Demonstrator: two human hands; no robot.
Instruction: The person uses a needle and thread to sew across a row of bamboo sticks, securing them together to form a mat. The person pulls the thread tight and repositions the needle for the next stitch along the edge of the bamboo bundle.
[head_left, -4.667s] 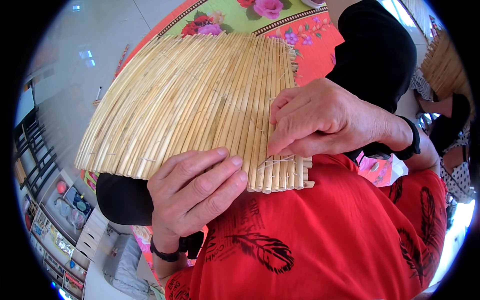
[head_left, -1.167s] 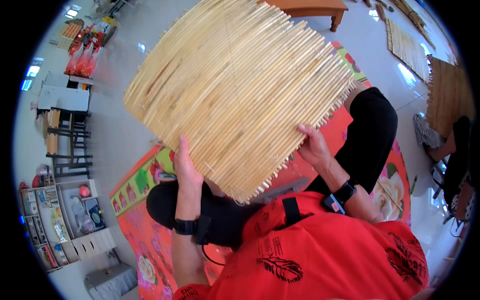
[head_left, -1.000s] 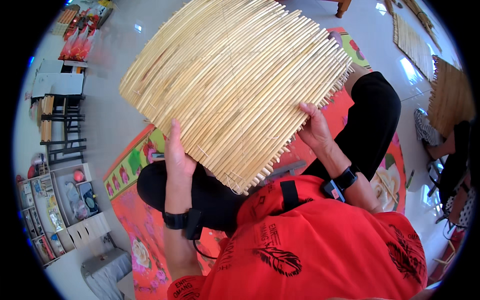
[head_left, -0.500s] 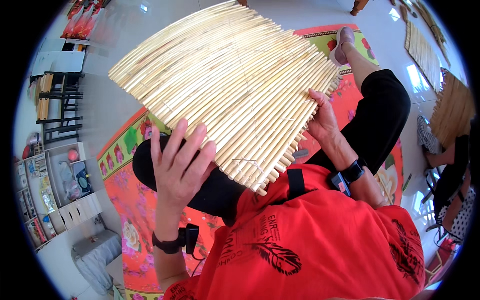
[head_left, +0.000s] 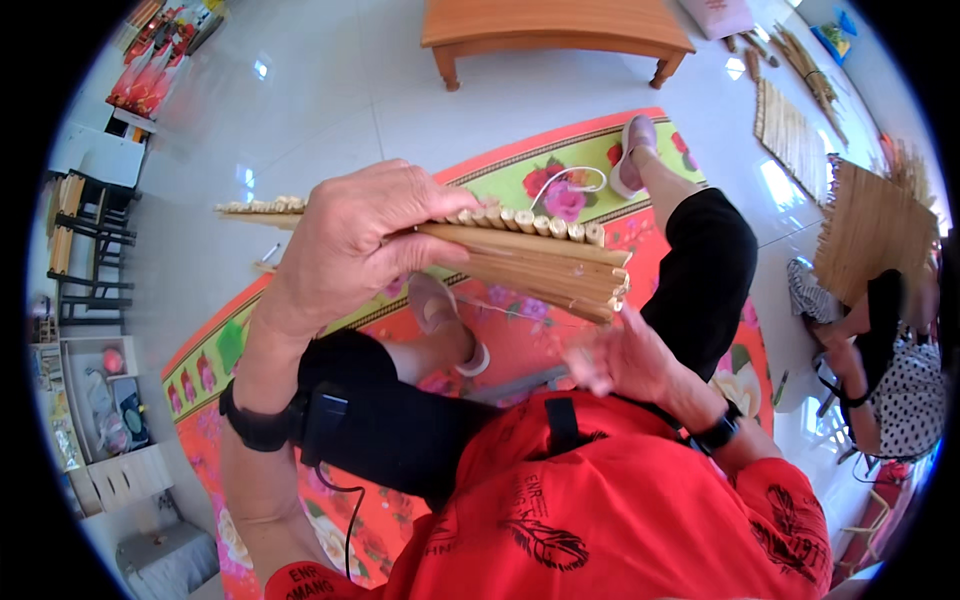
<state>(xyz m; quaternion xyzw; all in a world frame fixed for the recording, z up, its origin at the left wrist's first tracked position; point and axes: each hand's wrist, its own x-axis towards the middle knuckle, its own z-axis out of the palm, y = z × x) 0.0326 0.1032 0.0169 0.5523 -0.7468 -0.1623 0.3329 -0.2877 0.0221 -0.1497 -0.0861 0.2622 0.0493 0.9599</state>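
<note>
My left hand grips the edge of a mat of pale reeds, held up and tilted nearly edge-on, so their round cut ends show. A white looped cord shows just above its top edge. My right hand is below the mat's right end, fingers apart and blurred, with nothing visible in them. My bent legs in black trousers rest over a flowered rug; a grey bar-like object lies between them, mostly hidden.
A wooden low table stands ahead. At the right are another reed mat, bundled sticks and a seated person beside a brown mat. Folded racks, shelves and red bags line the left.
The mat has tipped from face-up to nearly edge-on. My left hand has moved up and now grips it; my right hand has let go and dropped below it.
</note>
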